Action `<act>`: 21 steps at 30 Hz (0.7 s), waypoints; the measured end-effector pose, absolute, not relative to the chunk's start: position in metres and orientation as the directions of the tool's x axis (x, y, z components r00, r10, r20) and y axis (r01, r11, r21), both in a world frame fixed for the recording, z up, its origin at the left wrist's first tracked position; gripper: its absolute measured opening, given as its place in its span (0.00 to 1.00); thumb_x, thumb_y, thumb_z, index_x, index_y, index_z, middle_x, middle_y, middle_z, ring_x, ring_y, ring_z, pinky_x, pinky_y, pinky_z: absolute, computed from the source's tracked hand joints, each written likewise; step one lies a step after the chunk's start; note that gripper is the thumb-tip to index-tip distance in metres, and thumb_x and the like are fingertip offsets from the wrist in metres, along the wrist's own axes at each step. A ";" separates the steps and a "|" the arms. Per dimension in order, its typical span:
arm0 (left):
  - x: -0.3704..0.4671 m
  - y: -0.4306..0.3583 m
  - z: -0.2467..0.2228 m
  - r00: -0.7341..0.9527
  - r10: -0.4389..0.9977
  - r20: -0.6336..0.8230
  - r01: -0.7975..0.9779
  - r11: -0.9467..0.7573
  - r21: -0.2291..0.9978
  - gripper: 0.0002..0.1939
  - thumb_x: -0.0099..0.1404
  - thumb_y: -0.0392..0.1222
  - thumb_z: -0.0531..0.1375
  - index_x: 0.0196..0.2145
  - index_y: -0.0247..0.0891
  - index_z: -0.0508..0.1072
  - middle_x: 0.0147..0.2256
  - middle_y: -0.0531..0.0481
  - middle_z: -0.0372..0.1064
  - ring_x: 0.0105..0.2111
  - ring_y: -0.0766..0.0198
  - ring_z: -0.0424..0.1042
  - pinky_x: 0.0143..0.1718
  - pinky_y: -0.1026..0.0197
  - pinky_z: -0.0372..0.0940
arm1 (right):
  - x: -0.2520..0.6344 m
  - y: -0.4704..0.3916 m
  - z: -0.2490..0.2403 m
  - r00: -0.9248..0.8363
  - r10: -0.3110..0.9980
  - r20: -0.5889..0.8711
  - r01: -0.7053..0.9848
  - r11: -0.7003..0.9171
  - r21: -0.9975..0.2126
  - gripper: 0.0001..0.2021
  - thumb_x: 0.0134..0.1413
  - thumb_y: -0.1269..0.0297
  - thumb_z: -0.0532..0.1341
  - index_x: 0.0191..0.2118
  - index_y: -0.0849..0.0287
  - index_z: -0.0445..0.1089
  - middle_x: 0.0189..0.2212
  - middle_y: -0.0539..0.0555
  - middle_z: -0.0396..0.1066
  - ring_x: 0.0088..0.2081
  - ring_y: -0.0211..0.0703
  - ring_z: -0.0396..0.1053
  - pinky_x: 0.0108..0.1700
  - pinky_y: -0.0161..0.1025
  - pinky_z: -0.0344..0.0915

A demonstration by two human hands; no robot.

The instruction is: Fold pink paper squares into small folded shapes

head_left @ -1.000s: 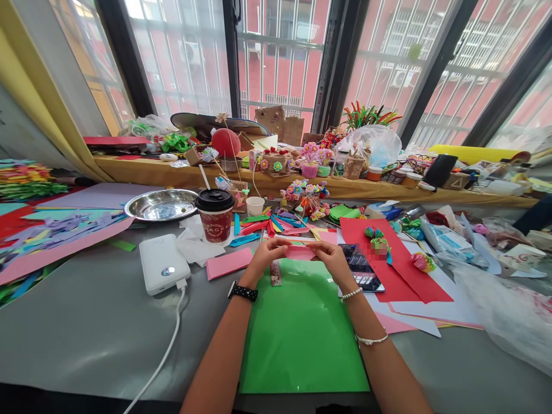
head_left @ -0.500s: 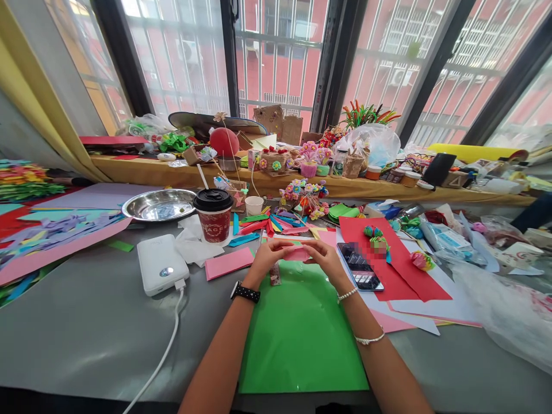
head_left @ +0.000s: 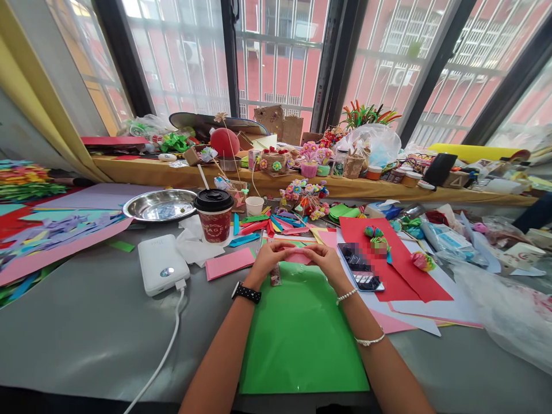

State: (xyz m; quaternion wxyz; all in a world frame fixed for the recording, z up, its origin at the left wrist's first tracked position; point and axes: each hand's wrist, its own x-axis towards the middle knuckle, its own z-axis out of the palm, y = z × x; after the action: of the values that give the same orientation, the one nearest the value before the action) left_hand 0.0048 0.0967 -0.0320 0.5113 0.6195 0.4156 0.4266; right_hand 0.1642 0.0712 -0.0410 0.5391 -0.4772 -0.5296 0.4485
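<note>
A small piece of pink paper (head_left: 298,257) is pinched between both hands above the far part of a green sheet (head_left: 304,339). My left hand (head_left: 271,257) grips its left side, fingers closed, with a black dotted watch band on the wrist. On the right side, my right hand (head_left: 323,257) has its fingers closed on the same paper. The fingertips nearly meet over the paper and hide part of it. A narrow patterned strip (head_left: 275,276) lies on the green sheet beside my left hand. To the left rests a stack of pink paper (head_left: 230,265).
A lidded coffee cup (head_left: 214,218), a metal plate (head_left: 159,205) and a white power bank (head_left: 163,264) with its cable stand left. Colourful paper strips (head_left: 280,221) lie beyond the hands. A phone (head_left: 361,267) and red paper (head_left: 414,276) are on the right.
The pink paper has tilted or bent a little between the fingers, and more of it shows below them. Both hands stay in nearly the same place.
</note>
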 end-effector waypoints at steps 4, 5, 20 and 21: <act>0.005 0.097 -0.033 0.297 0.952 0.081 0.054 -0.101 0.993 0.17 0.42 0.46 0.62 0.30 0.33 0.73 0.24 0.50 0.67 0.24 0.68 0.63 0.25 0.67 0.56 | 0.164 0.070 -0.038 0.046 0.996 0.081 -0.013 0.082 -0.997 0.14 0.33 0.55 0.62 0.25 0.62 0.71 0.21 0.50 0.69 0.22 0.37 0.66 0.27 0.37 0.67; 0.004 0.097 -0.033 0.300 0.951 0.076 0.048 -0.095 0.994 0.17 0.42 0.46 0.62 0.30 0.33 0.73 0.23 0.51 0.67 0.24 0.69 0.63 0.25 0.67 0.57 | 0.164 0.069 -0.037 0.050 0.997 0.067 -0.022 0.068 -0.997 0.14 0.34 0.55 0.61 0.25 0.62 0.71 0.20 0.50 0.69 0.21 0.37 0.66 0.27 0.37 0.67; 0.004 0.096 -0.031 0.286 0.958 0.024 0.013 -0.029 0.999 0.16 0.40 0.45 0.63 0.28 0.34 0.74 0.22 0.51 0.67 0.22 0.71 0.61 0.24 0.68 0.57 | 0.165 0.071 -0.039 0.050 0.996 0.078 -0.004 0.078 -0.997 0.15 0.32 0.54 0.62 0.24 0.62 0.71 0.20 0.50 0.69 0.19 0.36 0.66 0.26 0.36 0.68; 0.004 0.096 -0.031 0.281 0.959 0.023 0.012 -0.028 1.000 0.16 0.40 0.45 0.63 0.28 0.34 0.74 0.22 0.51 0.67 0.22 0.70 0.61 0.24 0.68 0.58 | 0.165 0.071 -0.039 0.051 0.995 0.080 -0.002 0.081 -0.997 0.15 0.32 0.54 0.62 0.25 0.62 0.71 0.20 0.50 0.69 0.19 0.37 0.67 0.26 0.36 0.68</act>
State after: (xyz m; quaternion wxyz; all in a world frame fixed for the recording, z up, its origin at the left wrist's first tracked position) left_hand 0.0036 0.0962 -0.0309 0.5554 0.5762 0.4215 0.4264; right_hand 0.1654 0.0710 -0.0391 0.5332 -0.4910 -0.5060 0.4676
